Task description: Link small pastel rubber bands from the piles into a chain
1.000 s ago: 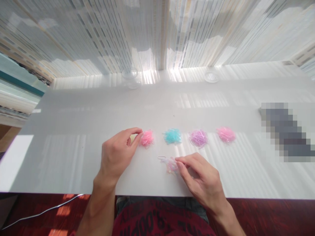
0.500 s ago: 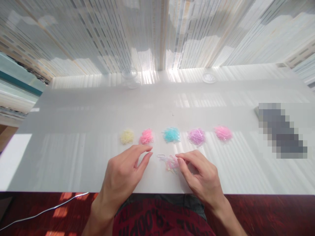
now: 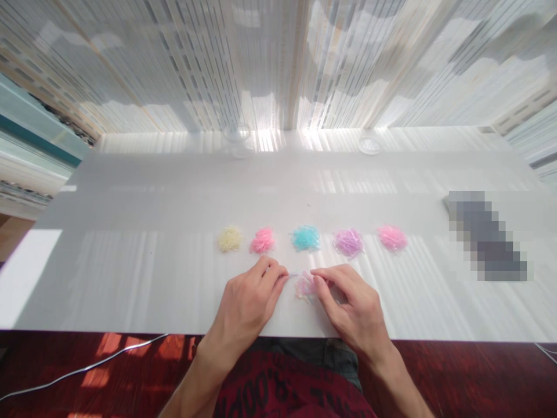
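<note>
Here, a strip is pinched below mid-frame by the left hand; whether the right hand grips cannot be told.

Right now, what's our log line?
left hand: at pale strand, hold unclear | right hand: at mixed pile | beyond: yellow pile, coral pile, turquoise pile, purple pile, pink pile

A striped curtain is hanging behind the white table, sunlight is laying pale bands across its top, and bright patches are glowing on the dark red floor.
</note>
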Available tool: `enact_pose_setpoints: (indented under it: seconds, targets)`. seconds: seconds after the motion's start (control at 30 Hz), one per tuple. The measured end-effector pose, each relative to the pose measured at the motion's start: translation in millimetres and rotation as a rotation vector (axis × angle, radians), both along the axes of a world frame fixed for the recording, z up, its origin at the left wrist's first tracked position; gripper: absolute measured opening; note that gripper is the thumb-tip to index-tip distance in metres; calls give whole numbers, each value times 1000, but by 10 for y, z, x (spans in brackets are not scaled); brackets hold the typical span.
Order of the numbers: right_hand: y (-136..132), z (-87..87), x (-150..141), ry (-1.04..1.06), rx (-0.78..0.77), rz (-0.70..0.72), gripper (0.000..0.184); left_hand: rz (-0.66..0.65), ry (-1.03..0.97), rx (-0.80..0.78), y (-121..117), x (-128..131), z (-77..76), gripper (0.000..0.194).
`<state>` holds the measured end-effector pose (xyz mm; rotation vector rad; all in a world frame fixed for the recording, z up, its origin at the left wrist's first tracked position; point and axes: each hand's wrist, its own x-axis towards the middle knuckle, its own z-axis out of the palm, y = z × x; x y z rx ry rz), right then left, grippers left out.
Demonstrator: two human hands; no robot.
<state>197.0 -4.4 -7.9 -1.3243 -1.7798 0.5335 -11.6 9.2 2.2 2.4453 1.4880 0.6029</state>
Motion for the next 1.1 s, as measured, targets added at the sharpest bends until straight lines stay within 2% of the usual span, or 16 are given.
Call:
enact_pose_setpoints:
  seconds: [0.17, 0.33, 0.47, 0.63, 0.73, 0.83, 0.97, 1.1]
  targets:
    - [-4, -8, -11, -2, 5, 24, 13, -29, -86, -5, -40, -14, -5, 15]
    - [2, -18, -26, 8, 10, 123, 30, -102, -165, -92, -54, -22, 1, 11]
    - [32, -35, -16, -3, -9, 171, 22, -124, -196, -116, -40, -28, 20, 11]
    - [47, -22, 5, -3, -16, 147, 15, -110, -206, -102, -27, -29, 18, 10]
    - [48, 30, 17, 11, -18, 96, 14, -100, -207, -96, -27, -34, -1, 8]
    - [97, 108, 30, 21, -11, -46, 10, -90, -222, -92, -25, -42, -33, 7]
    - [272, 198, 31, -7, 6, -237, 5, -77, -261, -66, -28, -53, -88, 7]
    - [500, 215, -15, -97, 56, -288, 4, -56, -335, -40, -41, -64, -128, 9]
